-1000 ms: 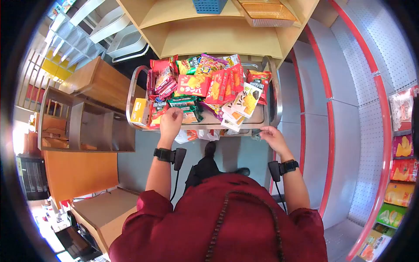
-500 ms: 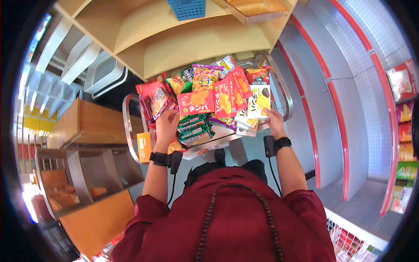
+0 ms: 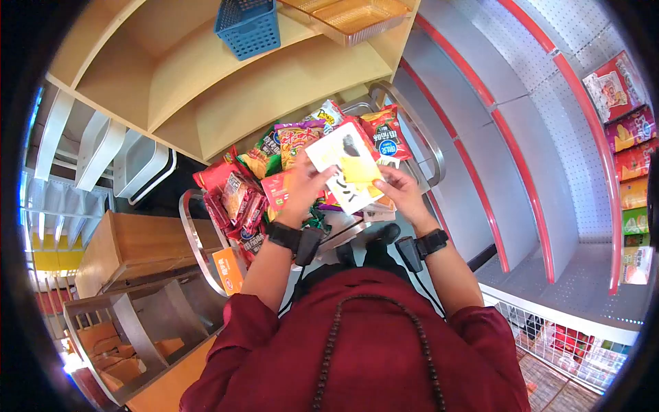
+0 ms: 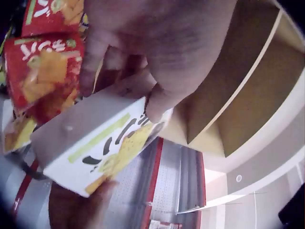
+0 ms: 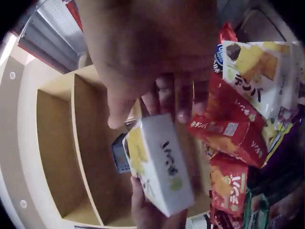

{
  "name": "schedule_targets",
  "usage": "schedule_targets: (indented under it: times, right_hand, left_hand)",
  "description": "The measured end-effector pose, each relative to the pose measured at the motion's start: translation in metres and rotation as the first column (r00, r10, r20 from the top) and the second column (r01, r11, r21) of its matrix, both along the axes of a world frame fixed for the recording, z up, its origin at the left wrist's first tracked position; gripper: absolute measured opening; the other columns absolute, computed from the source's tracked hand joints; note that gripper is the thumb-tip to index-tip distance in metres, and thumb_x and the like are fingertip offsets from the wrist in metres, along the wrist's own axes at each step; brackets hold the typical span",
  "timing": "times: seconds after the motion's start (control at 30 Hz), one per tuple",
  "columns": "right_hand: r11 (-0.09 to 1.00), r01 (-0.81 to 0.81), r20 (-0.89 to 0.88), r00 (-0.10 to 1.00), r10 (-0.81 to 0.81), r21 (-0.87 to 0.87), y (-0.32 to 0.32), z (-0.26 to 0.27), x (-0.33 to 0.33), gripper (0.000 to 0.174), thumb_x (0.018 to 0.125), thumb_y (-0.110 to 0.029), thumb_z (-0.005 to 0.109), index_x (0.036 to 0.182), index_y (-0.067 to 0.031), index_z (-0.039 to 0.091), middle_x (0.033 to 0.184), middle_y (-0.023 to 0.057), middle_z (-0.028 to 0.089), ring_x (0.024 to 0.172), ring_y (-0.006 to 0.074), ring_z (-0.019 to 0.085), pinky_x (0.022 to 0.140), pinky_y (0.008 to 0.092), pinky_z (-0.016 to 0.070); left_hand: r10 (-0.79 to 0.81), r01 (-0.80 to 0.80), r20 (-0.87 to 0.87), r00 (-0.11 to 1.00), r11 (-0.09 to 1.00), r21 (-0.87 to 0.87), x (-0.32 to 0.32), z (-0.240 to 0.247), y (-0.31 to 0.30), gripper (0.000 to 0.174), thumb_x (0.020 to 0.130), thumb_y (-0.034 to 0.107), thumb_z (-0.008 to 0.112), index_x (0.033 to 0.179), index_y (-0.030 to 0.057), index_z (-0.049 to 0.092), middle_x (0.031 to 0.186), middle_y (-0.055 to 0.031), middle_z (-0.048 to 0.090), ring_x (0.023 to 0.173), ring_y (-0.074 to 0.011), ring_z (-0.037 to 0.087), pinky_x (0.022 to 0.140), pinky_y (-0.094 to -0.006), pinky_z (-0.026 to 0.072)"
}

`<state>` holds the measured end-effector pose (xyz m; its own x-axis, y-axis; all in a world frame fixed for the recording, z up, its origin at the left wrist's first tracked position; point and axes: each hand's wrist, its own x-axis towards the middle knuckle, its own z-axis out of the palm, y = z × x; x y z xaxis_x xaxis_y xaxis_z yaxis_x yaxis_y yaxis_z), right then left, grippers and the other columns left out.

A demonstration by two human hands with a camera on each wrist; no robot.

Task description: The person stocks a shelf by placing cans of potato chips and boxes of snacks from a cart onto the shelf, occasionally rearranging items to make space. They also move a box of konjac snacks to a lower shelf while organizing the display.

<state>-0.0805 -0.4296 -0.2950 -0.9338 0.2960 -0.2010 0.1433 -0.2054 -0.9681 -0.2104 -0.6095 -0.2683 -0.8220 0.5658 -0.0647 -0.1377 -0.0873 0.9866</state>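
Between my two hands is a white snack box (image 3: 347, 180) with yellow crackers pictured on it, held tilted over the heaped snacks on the cart. My left hand (image 3: 302, 194) grips its left side, thumb across the printed face and fingers behind. At the opposite edge my right hand (image 3: 406, 199) pinches the box, its thumb at the front. Red cracker boxes (image 4: 43, 74) lie close behind it in the left wrist view. In the right wrist view, another white cracker box (image 5: 257, 78) rests on the pile to the right.
The metal cart's rail (image 3: 439, 161) curves round the heap. Red snack packs (image 3: 237, 199) and chip bags (image 3: 298, 141) fill it, with an orange box (image 3: 228, 271) at the left corner. Beyond stands a wooden shelf (image 3: 274, 89) bearing a blue basket (image 3: 248, 31). Grey shelving (image 3: 473, 130) runs along the right.
My right hand reached the white boxes and raised one toward the middle. My left hand moved right from the packs onto that box. The head view has turned and shifted.
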Motion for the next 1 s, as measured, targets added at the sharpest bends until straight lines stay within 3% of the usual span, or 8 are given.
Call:
schedule_targets:
  times: [0.13, 0.23, 0.27, 0.3, 0.33, 0.37, 0.77, 1.0]
  right_hand:
    - [0.932, 0.359, 0.077, 0.929, -0.362, 0.057, 0.014, -0.048, 0.005, 0.036, 0.083, -0.028, 0.063, 0.108, -0.0027, 0.058, 0.092, 0.0054, 0.062, 0.078, 0.0135, 0.057, 0.071, 0.0282, 0.0464]
    - [0.718, 0.166, 0.300, 0.828, -0.474, 0.676, 0.030, -0.120, 0.023, 0.043, 0.082, -0.036, 0.061, 0.109, -0.0027, 0.058, 0.088, 0.0061, 0.062, 0.078, 0.0162, 0.057, 0.073, 0.0278, 0.0460]
    - [0.833, 0.126, 0.287, 0.902, -0.322, 0.539, 0.027, -0.125, 0.026, 0.047, 0.080, -0.037, 0.064, 0.112, -0.0033, 0.056, 0.088, 0.0089, 0.062, 0.079, 0.0184, 0.058, 0.072, 0.0280, 0.0465]
    - [0.420, -0.425, 0.428, 0.899, 0.092, 0.802, 0.044, -0.172, 0.021, 0.053, 0.076, -0.038, 0.068, 0.112, -0.0015, 0.054, 0.088, 0.0112, 0.063, 0.080, 0.0177, 0.059, 0.071, 0.0297, 0.0478]
    - [0.194, -0.459, 0.443, 0.889, 0.118, 0.867, 0.042, -0.188, 0.014, 0.051, 0.076, -0.045, 0.066, 0.106, -0.0047, 0.059, 0.086, 0.0125, 0.064, 0.081, 0.0202, 0.061, 0.076, 0.0337, 0.0474]
    - [0.902, -0.113, 0.422, 0.903, -0.082, 0.417, 0.033, -0.191, 0.012, 0.054, 0.077, -0.052, 0.060, 0.104, -0.0046, 0.061, 0.091, 0.0128, 0.064, 0.085, 0.0225, 0.061, 0.081, 0.0362, 0.0459]
    - [0.935, 0.036, 0.441, 0.875, -0.199, 0.353, 0.031, -0.159, 0.014, 0.075, 0.074, -0.064, 0.053, 0.100, 0.0059, 0.055, 0.079, 0.0148, 0.062, 0.054, 0.0221, 0.059, 0.046, 0.0349, 0.0469]
    - [0.901, 0.005, 0.449, 0.866, -0.221, 0.434, 0.030, -0.148, 0.016, 0.075, 0.072, -0.064, 0.055, 0.098, 0.0063, 0.058, 0.087, 0.0190, 0.063, 0.077, 0.0279, 0.062, 0.063, 0.0369, 0.0483]
  left_hand:
    - [0.213, -0.220, 0.148, 0.966, 0.975, 0.028, -0.021, 0.002, -0.042, 0.046, 0.084, 0.011, 0.058, 0.125, 0.0049, 0.038, 0.109, -0.0094, 0.057, 0.096, -0.0190, 0.058, 0.080, -0.0332, 0.0500]
    - [0.326, -0.326, 0.097, 0.940, 0.945, -0.012, -0.031, -0.004, -0.083, 0.034, 0.086, 0.012, 0.055, 0.118, 0.0020, 0.047, 0.109, -0.0073, 0.058, 0.094, -0.0167, 0.059, 0.079, -0.0304, 0.0485]
    - [0.346, -0.347, 0.079, 0.935, 0.938, 0.002, -0.034, -0.011, -0.095, 0.033, 0.086, 0.012, 0.056, 0.116, 0.0003, 0.048, 0.109, -0.0071, 0.058, 0.094, -0.0156, 0.058, 0.079, -0.0287, 0.0471]
    - [0.361, -0.360, 0.039, 0.932, 0.933, -0.030, -0.032, -0.011, -0.103, 0.031, 0.086, 0.011, 0.056, 0.114, -0.0002, 0.050, 0.108, -0.0069, 0.057, 0.094, -0.0157, 0.057, 0.079, -0.0287, 0.0471]
    - [0.369, -0.367, 0.072, 0.927, 0.929, -0.035, -0.030, -0.010, -0.107, 0.031, 0.086, 0.010, 0.055, 0.115, 0.0008, 0.050, 0.108, -0.0071, 0.057, 0.093, -0.0161, 0.057, 0.080, -0.0289, 0.0466]
    - [0.384, -0.390, 0.118, 0.916, 0.920, 0.032, -0.023, -0.008, -0.104, 0.033, 0.086, 0.009, 0.055, 0.117, 0.0016, 0.048, 0.109, -0.0076, 0.056, 0.093, -0.0166, 0.057, 0.079, -0.0293, 0.0469]
    - [0.269, -0.263, 0.135, 0.954, 0.963, -0.060, -0.019, 0.000, -0.062, 0.037, 0.087, 0.012, 0.055, 0.121, 0.0040, 0.043, 0.104, -0.0066, 0.058, 0.085, -0.0157, 0.059, 0.066, -0.0270, 0.0505]
    - [0.212, -0.215, 0.069, 0.975, 0.976, 0.040, -0.017, 0.009, -0.033, 0.034, 0.087, 0.011, 0.055, 0.118, 0.0031, 0.044, 0.101, -0.0068, 0.057, 0.082, -0.0148, 0.059, 0.062, -0.0272, 0.0522]
